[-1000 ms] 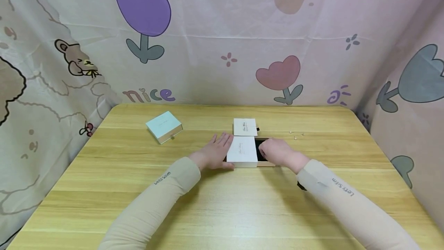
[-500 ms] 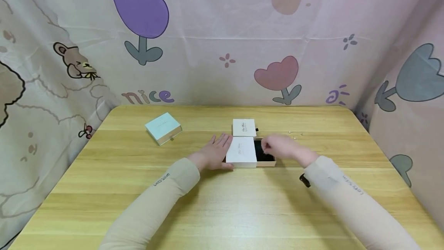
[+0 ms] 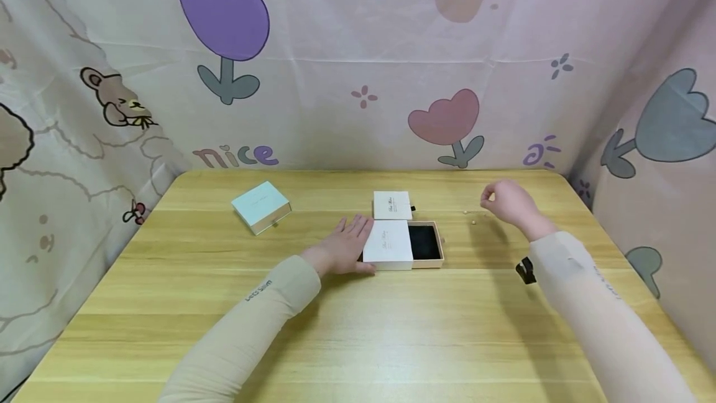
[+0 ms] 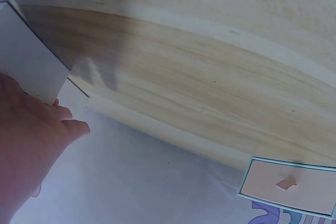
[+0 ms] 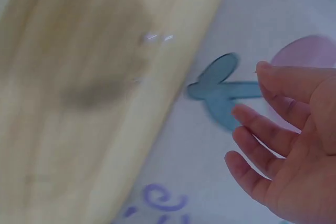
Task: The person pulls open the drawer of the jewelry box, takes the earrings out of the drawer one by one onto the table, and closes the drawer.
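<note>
My left hand (image 3: 342, 247) lies against the left side of a white sliding box (image 3: 387, 242), fingers spread and fairly straight. Out of the box's right side sticks its drawer (image 3: 426, 263), lined in black. Over the right part of the table hovers my right hand (image 3: 511, 205), apart from everything, fingers loosely bent. In the right wrist view that hand (image 5: 294, 140) shows its thumb and forefinger close together, with nothing clearly held. Just left of it on the wood lie a few tiny shiny pieces (image 3: 473, 222), too small to identify.
A smaller white box (image 3: 391, 205) with a black tab sits directly behind the sliding box. At the back left rests a pale blue box (image 3: 261, 203), its tab facing the front right. A printed cloth (image 3: 324, 117) hangs behind the wooden table (image 3: 369, 328).
My right hand has left the drawer and moved right and back, toward the tiny pieces. The drawer's black inside is now uncovered. My left hand stays on the box.
</note>
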Tool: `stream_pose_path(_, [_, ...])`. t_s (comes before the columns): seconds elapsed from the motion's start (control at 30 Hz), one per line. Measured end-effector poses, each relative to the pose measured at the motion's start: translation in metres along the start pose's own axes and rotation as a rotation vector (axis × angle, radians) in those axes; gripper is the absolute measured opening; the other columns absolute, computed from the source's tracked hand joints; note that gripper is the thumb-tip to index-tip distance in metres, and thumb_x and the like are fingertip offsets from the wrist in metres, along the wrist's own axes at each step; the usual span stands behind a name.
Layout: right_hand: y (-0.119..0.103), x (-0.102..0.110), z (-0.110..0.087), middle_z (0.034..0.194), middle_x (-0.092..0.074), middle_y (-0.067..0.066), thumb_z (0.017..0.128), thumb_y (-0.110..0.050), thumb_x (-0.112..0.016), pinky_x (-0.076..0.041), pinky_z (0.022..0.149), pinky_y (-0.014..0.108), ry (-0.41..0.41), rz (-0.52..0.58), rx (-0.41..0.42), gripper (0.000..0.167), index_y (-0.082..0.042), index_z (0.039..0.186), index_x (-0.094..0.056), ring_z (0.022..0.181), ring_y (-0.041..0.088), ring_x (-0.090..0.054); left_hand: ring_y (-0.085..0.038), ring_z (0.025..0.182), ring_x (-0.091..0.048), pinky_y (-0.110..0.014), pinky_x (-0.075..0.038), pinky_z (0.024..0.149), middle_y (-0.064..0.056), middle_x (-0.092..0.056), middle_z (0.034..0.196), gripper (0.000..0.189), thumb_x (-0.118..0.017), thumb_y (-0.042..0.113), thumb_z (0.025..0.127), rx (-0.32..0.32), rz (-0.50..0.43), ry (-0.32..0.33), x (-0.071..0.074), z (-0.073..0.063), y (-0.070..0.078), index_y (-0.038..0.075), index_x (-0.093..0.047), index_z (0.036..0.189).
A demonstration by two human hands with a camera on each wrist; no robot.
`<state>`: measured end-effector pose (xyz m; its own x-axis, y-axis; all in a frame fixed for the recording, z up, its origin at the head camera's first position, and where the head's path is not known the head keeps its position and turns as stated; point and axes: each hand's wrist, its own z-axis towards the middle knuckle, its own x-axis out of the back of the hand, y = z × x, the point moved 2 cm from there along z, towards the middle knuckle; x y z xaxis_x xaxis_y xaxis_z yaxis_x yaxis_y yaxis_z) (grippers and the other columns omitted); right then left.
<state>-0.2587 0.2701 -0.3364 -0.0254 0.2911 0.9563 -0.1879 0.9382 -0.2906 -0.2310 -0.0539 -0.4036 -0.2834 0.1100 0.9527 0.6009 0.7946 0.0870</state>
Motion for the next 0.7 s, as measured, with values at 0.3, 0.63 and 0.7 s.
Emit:
stream_pose_path(0.3, [0.03, -0.014, -0.006, 0.094, -0.066, 0.023, 0.088, -0.009, -0.054, -0.032, 0.095, 0.066, -0.097, 0.003, -0.113, 0.016, 0.003, 0.087, -0.065, 0.107, 0.056, -0.044, -0.028, 0.146, 0.0, -0.046, -0.005, 0.119, -0.015, -0.002, 0.158, 0.1, -0.047, 0.064, 0.086, 0.007, 0.01, -0.001, 0.0, 0.0, 0.001, 0.003, -0.001, 0.15])
stream_pose_path(0.63, [0.042, -0.027, -0.003, 0.093, -0.064, 0.019, 0.084, -0.007, -0.05, -0.039, 0.081, 0.059, -0.121, -0.031, -0.146, 0.017, -0.003, 0.077, -0.066, 0.104, 0.053, -0.043, -0.028, 0.146, 0.001, -0.046, -0.004, 0.119, -0.015, 0.0, 0.158, 0.1, -0.048, 0.063, 0.086, 0.004, -0.007, -0.006, 0.003, -0.002, 0.002, 0.002, 0.0, 0.15])
stream_pose_path(0.7, [0.042, -0.03, -0.002, 0.095, -0.064, 0.021, 0.084, -0.007, -0.051, -0.038, 0.083, 0.061, -0.122, -0.036, -0.148, 0.017, -0.003, 0.077, -0.066, 0.106, 0.055, -0.042, -0.028, 0.146, 0.001, -0.046, -0.003, 0.119, -0.015, 0.0, 0.158, 0.1, -0.048, 0.063, 0.086, 0.007, -0.011, -0.01, 0.004, -0.003, 0.002, 0.002, 0.0, 0.15])
